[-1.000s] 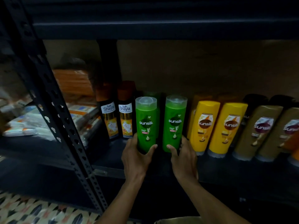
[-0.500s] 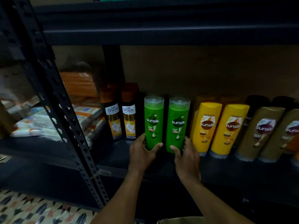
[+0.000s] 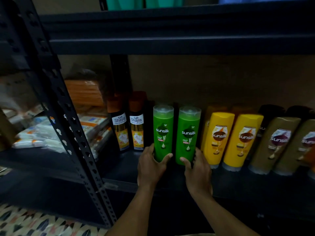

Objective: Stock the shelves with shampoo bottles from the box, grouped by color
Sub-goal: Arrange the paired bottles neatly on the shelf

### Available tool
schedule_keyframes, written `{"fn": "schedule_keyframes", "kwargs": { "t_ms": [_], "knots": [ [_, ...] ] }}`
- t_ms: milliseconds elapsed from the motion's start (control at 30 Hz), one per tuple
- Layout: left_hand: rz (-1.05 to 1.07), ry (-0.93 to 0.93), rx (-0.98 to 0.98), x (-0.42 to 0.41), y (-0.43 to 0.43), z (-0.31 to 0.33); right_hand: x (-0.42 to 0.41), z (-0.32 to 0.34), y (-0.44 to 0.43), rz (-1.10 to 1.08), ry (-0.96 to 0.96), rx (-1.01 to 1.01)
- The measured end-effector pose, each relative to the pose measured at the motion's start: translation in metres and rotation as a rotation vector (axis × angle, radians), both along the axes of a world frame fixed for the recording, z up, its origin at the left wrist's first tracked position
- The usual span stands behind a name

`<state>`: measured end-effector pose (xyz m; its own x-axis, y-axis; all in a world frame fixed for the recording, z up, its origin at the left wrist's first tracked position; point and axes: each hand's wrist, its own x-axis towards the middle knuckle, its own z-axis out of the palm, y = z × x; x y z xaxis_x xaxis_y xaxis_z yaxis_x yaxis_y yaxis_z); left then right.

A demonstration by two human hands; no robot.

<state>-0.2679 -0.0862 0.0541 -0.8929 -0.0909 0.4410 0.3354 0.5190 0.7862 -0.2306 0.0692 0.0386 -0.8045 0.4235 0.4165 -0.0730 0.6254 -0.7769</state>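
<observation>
Gripping a green shampoo bottle in each of your hands, you have the pair upright on the dark shelf at the centre of the frame; your left hand wraps the lower part of the left green bottle, thumb across its front near the base; your right hand clasps the right green bottle the same way, thumb on the front, fingers round the side; the two stand side by side with a narrow dark gap between them, labels facing you; whether their bases sit fully on the shelf you cannot tell, since your hands cover them; just to the frame's left stand two dark Shayla bottles with brown caps; just to the right, two yellow bottles, then golden-brown bottles toward the right edge, with dimmer bottles in a back row; a perforated upright post crosses the left of the frame, white packets beyond it; patterned floor shows at lower left.
</observation>
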Motion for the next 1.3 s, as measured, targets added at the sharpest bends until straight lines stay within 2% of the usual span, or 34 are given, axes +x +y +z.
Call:
{"fn": "schedule_keyframes", "kwargs": {
  "t_ms": [533,1300],
  "knots": [
    [0.053,0.006,-0.040,0.001,0.004,-0.002,0.004,0.008,-0.002,0.000,-0.038,-0.002],
    [0.012,-0.004,-0.003,-0.002,0.001,-0.004,0.008,0.015,-0.002,0.018,-0.069,-0.053]
  ]
}}
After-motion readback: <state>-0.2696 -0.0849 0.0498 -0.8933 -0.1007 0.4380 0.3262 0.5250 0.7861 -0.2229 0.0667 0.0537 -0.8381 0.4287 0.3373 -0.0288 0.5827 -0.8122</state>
